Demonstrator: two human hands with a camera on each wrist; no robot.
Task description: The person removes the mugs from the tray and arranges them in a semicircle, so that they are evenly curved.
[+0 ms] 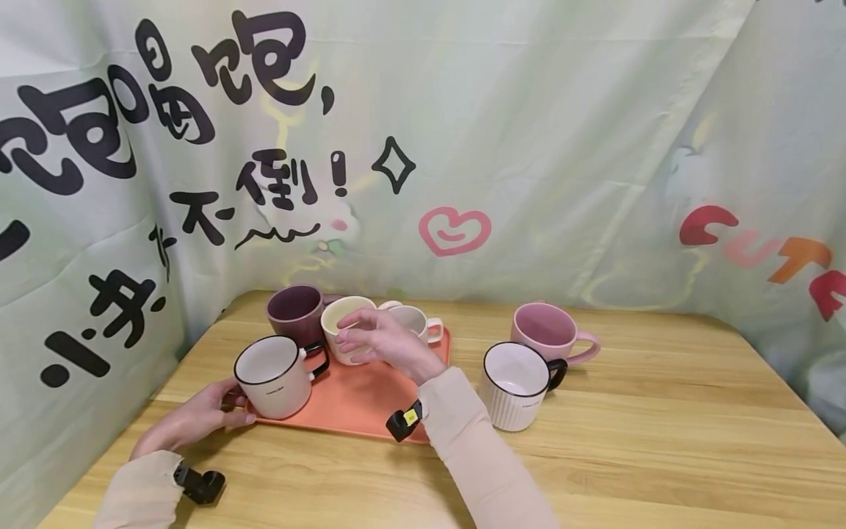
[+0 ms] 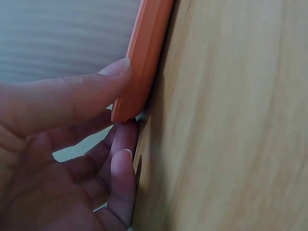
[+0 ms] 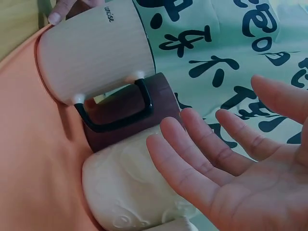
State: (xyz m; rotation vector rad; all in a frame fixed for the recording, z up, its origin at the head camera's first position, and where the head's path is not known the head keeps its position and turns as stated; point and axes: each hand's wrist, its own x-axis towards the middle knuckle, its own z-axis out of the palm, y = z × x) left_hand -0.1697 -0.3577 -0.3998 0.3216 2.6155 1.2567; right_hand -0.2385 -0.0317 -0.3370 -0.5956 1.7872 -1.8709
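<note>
My left hand (image 1: 192,420) grips the near left corner of the orange tray (image 1: 350,408); the thumb lies on its rim and fingertips reach under it in the left wrist view. Close by on the tray stands a white mug (image 1: 274,389) with black rim and handle. My right hand (image 1: 390,342) hovers with fingers spread, just over and in front of an embossed cream mug (image 3: 130,183), holding nothing. Behind the white mug sits a dark purple mug (image 1: 291,323). A smaller white mug (image 1: 413,321) stands to the right, partly hidden by the right hand.
Right of the tray, on the wooden table (image 1: 648,441), stand a ribbed white mug (image 1: 509,400) with a black handle and, just behind it, a pink mug (image 1: 545,330). A printed curtain (image 1: 529,147) closes off the back and left side.
</note>
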